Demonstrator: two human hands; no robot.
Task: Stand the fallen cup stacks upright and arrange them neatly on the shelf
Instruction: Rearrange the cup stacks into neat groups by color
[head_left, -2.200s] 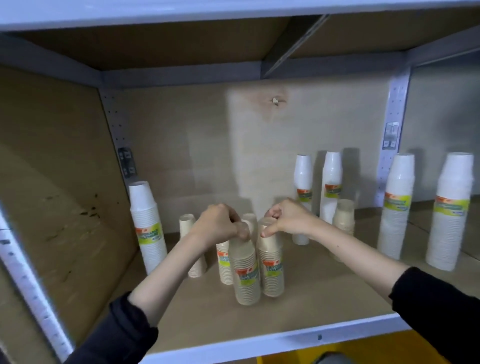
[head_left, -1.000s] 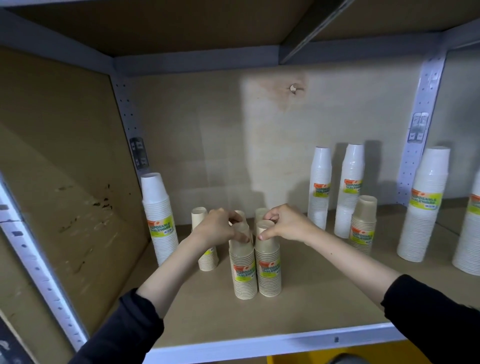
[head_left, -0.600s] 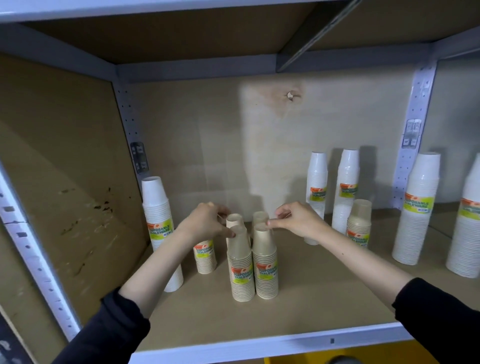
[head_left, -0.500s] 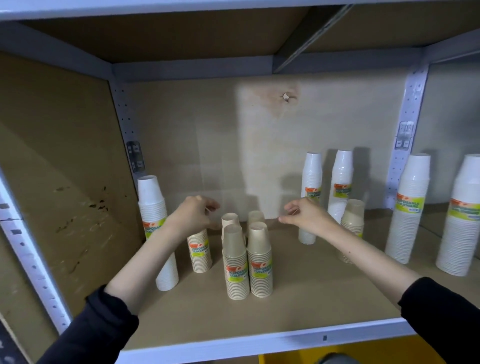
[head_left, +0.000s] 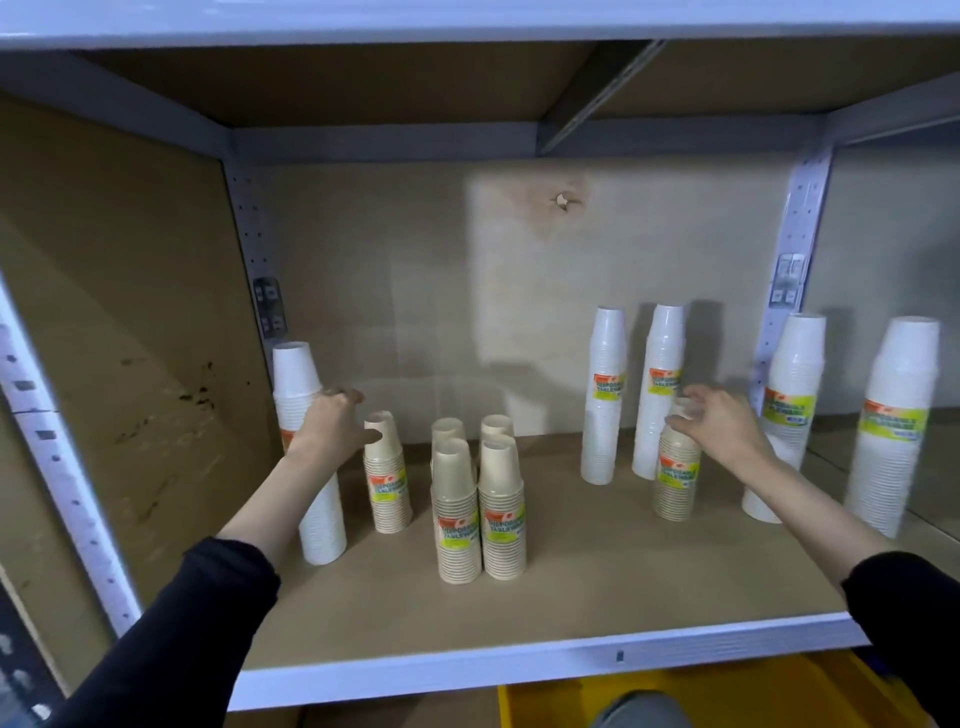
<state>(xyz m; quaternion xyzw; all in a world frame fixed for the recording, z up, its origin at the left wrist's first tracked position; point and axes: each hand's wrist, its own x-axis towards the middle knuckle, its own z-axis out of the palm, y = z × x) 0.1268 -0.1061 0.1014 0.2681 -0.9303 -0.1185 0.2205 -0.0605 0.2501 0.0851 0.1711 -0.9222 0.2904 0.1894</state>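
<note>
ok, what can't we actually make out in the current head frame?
- Right hand: motion-blurred; whether the fingers grip the beige stack can't be told.
- Left hand: blurred; contact with the white stack or the beige one beside it is unclear.
- Rear pair of the centre beige stacks: lower parts hidden by the front pair.
- Label text: too blurred to read.
- Yellow bin: cut off by the bottom edge.
</note>
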